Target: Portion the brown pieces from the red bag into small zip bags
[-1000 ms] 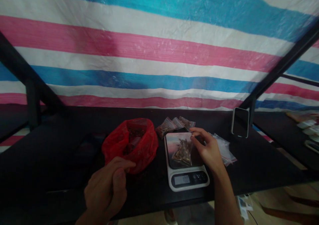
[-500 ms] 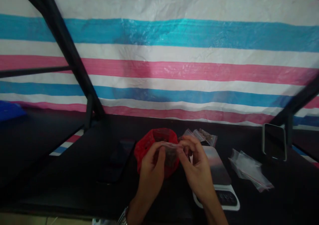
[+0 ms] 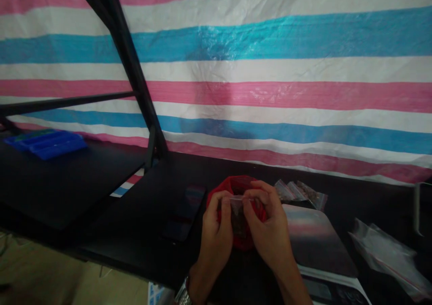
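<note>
Between my two hands hangs a small clear zip bag [image 3: 239, 221] with something dark in its lower part. My left hand [image 3: 218, 221] pinches the bag's top edge at its left side. On the other side my right hand [image 3: 267, 224] grips the same edge between thumb and fingers. Just behind and beneath them is an open red plastic bag [image 3: 232, 182], its contents dark and hard to make out. A digital scale [image 3: 319, 237] with a metal plate lies right of my right hand. Several small filled zip bags [image 3: 312, 194] rest behind the scale.
Flat clear bags [image 3: 388, 255] lie to the right on the black table [image 3: 135, 233]. A dark phone-like slab [image 3: 184, 215] is left of the red bag. A blue tray [image 3: 57, 143] sits far left, past a black metal frame [image 3: 131, 70]. Striped sheeting hangs behind.
The view has swung left, so things appear further right and more of the blue tray shows. My right hand has moved closer to my left along the zip bag's top, and the bag now hangs upright.
</note>
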